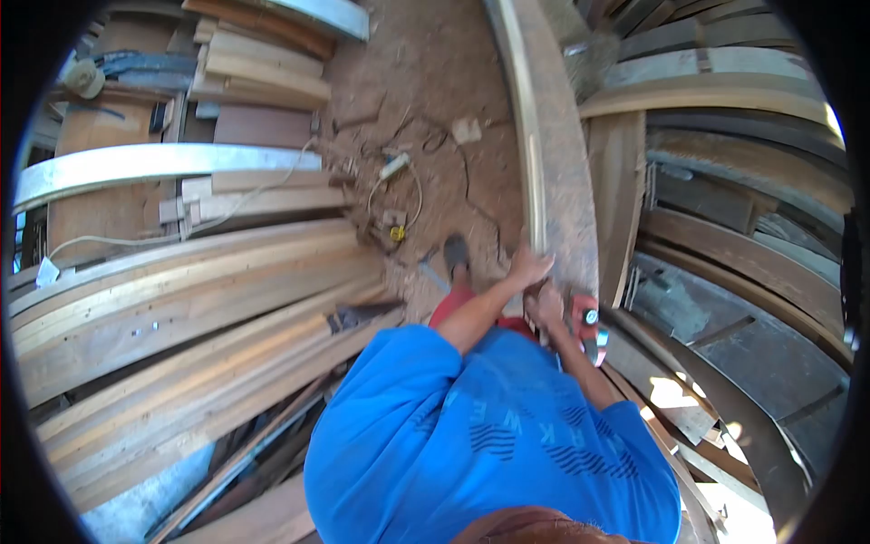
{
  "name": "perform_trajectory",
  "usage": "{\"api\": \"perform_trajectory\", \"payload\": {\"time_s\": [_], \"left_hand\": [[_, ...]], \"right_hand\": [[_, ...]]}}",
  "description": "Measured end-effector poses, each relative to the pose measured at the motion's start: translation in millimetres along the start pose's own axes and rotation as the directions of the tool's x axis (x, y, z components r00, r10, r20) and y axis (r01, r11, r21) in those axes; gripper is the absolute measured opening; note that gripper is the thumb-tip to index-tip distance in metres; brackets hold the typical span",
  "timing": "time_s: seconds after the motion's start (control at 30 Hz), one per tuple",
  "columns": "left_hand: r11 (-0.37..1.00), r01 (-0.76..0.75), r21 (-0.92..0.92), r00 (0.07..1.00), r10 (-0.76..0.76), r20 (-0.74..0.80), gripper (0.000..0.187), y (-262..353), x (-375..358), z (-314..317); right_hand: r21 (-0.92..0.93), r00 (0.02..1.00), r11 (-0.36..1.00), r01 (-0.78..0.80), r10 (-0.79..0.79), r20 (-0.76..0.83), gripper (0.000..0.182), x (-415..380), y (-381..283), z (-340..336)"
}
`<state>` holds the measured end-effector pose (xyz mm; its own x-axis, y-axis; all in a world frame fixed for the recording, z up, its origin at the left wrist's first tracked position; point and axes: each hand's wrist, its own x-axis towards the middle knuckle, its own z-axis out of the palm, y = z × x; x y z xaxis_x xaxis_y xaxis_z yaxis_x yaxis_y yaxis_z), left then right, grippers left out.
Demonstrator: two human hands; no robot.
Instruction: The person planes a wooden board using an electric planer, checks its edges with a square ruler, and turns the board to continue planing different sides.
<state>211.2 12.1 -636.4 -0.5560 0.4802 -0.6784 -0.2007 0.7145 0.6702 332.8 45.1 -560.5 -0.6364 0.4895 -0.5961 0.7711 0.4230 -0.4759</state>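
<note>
- Bending your left arm across the center, you bring your left hand (530,267) to the near end of the long wooden strip (526,118), its fingers closed around that end.
- Your right hand (546,304) is just beside it, lower and to the right, with the forearm angled up from the lower right; its fingers are bunched, but you cannot tell what they grip.
- The strip runs from the top center of the frame down to your left hand, along the left edge of the worn wooden bench (571,181).
- A red-and-black tool (587,322) sits close to the right of your right hand.
- Left of center, the dirt floor (453,190) bears a white power strip (395,166) with cords around it.
- Stacked boards (181,290) fill the left side of the frame.
</note>
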Motion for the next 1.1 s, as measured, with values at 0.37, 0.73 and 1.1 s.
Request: {"api": "perform_trajectory", "payload": {"time_s": [0.37,0.73,1.1], "left_hand": [[0.931,-0.364,-0.028,0.914,0.351,-0.202,0.083,16.2,-22.3,-18.1],[0.903,-0.429,-0.012,0.901,0.429,0.066,0.090,5.1,-15.9,-52.2],[0.934,0.226,0.275,0.972,-0.235,0.001,0.067,-182.0,9.2,-205.6]], "right_hand": [[-0.004,0.995,0.996,-0.095,0.095,0.015,0.057,-1.3,-15.4,-7.7],[0.003,0.977,0.983,-0.184,0.184,-0.108,0.064,-6.2,-21.2,-0.5],[-0.192,0.926,0.964,-0.184,0.105,-0.363,0.074,135.4,-90.8,-25.6]]}}
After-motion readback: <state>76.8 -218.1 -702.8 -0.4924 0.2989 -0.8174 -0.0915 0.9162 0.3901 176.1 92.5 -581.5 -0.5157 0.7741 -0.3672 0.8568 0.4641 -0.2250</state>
